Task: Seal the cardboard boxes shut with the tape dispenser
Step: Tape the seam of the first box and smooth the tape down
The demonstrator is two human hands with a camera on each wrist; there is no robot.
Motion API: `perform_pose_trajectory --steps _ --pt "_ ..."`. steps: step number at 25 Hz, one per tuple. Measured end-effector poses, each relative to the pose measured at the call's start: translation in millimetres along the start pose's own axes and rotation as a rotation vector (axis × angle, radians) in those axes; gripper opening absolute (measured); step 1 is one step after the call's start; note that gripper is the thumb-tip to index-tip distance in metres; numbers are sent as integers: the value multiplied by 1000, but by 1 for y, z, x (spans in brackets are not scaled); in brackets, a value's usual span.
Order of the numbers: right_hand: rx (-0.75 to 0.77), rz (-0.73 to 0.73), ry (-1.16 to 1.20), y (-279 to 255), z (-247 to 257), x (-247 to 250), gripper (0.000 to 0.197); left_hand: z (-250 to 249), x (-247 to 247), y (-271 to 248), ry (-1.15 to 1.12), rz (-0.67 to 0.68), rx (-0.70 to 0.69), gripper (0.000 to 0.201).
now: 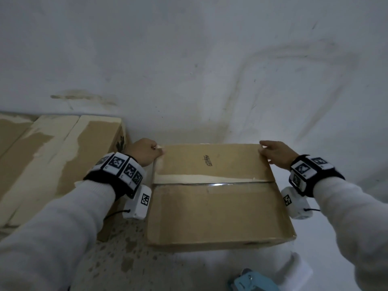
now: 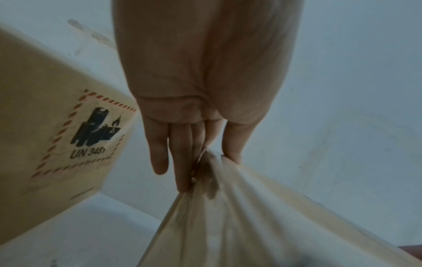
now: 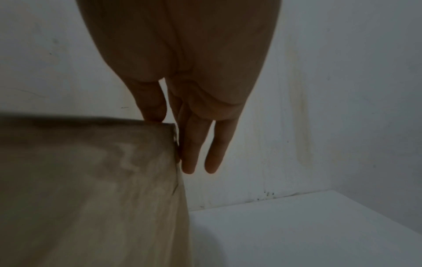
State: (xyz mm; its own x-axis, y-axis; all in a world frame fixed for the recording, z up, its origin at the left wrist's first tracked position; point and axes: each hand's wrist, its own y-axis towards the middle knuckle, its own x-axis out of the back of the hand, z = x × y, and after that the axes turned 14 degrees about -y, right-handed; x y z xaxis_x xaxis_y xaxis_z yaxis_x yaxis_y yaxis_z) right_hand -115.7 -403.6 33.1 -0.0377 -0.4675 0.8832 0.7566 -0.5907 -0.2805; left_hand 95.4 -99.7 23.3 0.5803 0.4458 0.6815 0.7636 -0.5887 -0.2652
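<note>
Box (image 1: pixel 214 198) on the floor against the wall (image 1: pixel 210 59), flaps closed, tape along centre seam; contents not visible. Left hand (image 1: pixel 144 152) grips far-left corner, thumb on top, fingers down the side. Right hand (image 1: pixel 275 153) holds far-right corner the same way. Dispenser (image 1: pixel 249 281), blue, on floor near the box's front edge. Left wrist view shows a UN 3481 label on the neighbouring box (image 2: pixel 57 117), just left. Open floor to the right.
</note>
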Motion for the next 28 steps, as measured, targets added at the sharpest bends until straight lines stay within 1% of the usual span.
perform_pose_trajectory --steps 2,4,6,7,8,10,11,13,15,17,19,22,24,26,28 --pt "28 44 -26 -11 3 1 39 -8 -4 -4 62 6 26 39" --pt "30 142 45 -20 6 3 40 -14 -4 -7 142 91 61 36" --pt "50 216 92 -23 4 2 41 -16 -1 -12 173 189 120 58" --pt "65 212 76 -21 3 0 41 -15 0 -14 162 221 126 66" --pt "79 192 37 -19 2 -2 40 -14 1 -16 154 232 117 69" --pt "88 137 -50 -16 3 -3 40 -14 1 -18 177 205 92 67" --pt "83 115 -72 -16 4 -4 40 -14 1 -18 185 177 73 61" --pt "64 87 -76 -20 6 -3 41 -15 1 -20 191 123 52 54" --pt "50 86 -86 -31 6 -1 43 -9 -1 -26 171 92 36 55" --pt "47 126 -61 -51 6 0 46 0 -5 -37 75 116 7 52" --pt "40 169 12 -80 7 0 47 10 -11 -54 -61 186 -14 52" --pt "50 178 154 -120 1 -8 43 25 -25 -83 -328 253 -43 61" --pt "34 171 309 -145 -8 -18 38 28 -38 -104 -535 226 -11 65" --pt "25 167 464 -162 -18 -31 34 24 -50 -120 -702 147 15 58" --pt "37 166 578 -172 -26 -47 44 18 -62 -129 -841 86 51 53"
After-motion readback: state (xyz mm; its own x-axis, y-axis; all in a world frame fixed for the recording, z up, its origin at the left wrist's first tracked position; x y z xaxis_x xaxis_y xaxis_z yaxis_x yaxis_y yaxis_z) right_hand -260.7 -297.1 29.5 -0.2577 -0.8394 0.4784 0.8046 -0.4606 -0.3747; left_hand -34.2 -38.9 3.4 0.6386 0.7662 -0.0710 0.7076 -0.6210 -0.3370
